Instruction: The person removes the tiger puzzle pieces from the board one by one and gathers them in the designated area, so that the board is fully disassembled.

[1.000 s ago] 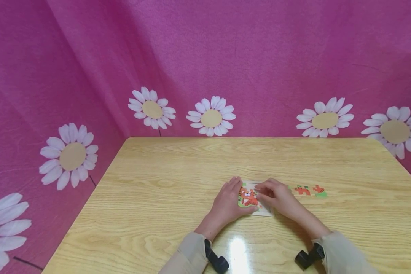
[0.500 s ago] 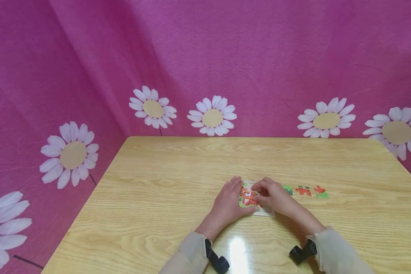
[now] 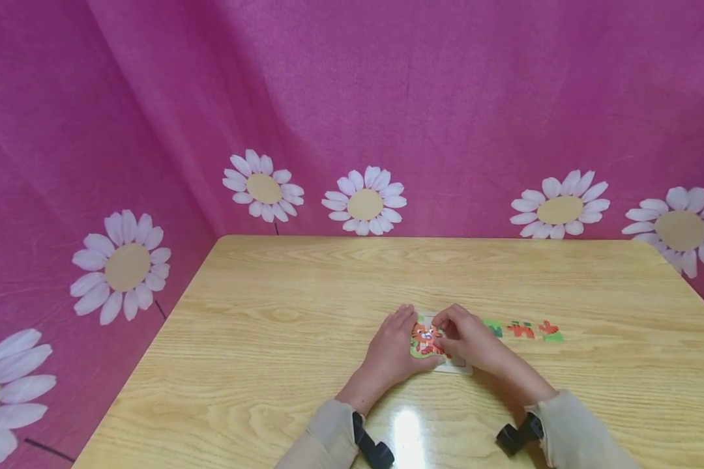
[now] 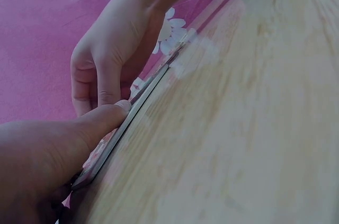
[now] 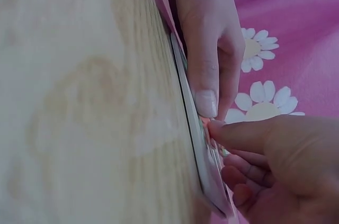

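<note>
A jigsaw board with a pale frame lies flat on the table, partly filled with an orange tiger picture. My left hand holds the board at its left side, the thumb lying on the front edge, as the left wrist view also shows. Over the board's right half, my right hand pinches a small puzzle piece between thumb and forefinger; a bit of orange shows by the thumb tip in the right wrist view. Most of that piece is hidden by the fingers.
To the right of the board, loose puzzle pieces lie in a row: a green one, an orange one and an orange-green one. The wooden table backs onto a pink flowered curtain.
The right hand has moved slightly left over the board, uncovering more of the green piece on its right. The left hand keeps its place.
</note>
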`<action>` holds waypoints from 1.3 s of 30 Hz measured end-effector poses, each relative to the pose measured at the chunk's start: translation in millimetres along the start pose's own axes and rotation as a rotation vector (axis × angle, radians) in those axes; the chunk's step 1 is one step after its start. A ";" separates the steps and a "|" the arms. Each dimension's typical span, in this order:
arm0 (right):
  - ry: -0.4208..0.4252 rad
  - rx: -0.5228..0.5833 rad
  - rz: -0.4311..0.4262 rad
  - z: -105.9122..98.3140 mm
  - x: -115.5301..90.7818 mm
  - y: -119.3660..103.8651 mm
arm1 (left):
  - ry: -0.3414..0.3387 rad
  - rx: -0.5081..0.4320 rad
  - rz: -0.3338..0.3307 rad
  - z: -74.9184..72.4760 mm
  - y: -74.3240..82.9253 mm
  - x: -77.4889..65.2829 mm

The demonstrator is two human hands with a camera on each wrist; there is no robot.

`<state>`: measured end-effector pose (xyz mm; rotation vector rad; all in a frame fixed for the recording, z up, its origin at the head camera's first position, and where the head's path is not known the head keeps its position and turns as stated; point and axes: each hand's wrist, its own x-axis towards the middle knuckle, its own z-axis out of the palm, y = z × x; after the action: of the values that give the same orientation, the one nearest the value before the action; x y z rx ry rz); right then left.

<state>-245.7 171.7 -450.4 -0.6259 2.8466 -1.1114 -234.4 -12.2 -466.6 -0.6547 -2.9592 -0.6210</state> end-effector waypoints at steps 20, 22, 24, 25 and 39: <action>0.161 0.068 -0.068 7.4 -11.1 -0.7 | -0.008 -0.003 -0.004 1.2 -1.2 2.1; 0.163 0.087 -0.063 7.4 -11.3 -0.1 | -0.007 -0.006 -0.003 1.2 -1.0 2.0; 0.165 0.105 -0.058 7.1 -11.6 0.3 | -0.007 -0.007 -0.002 1.1 -0.7 1.9; 0.166 0.114 -0.054 6.7 -11.8 0.3 | -0.007 -0.008 -0.002 1.1 -0.6 1.8; 0.179 0.156 -0.055 -0.8 -17.7 6.4 | -0.016 -0.017 -0.018 1.5 -0.1 0.9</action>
<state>-231.9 183.1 -456.2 -0.6269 2.8632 -1.4513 -235.2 -11.3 -467.9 -0.6376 -2.9812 -0.6457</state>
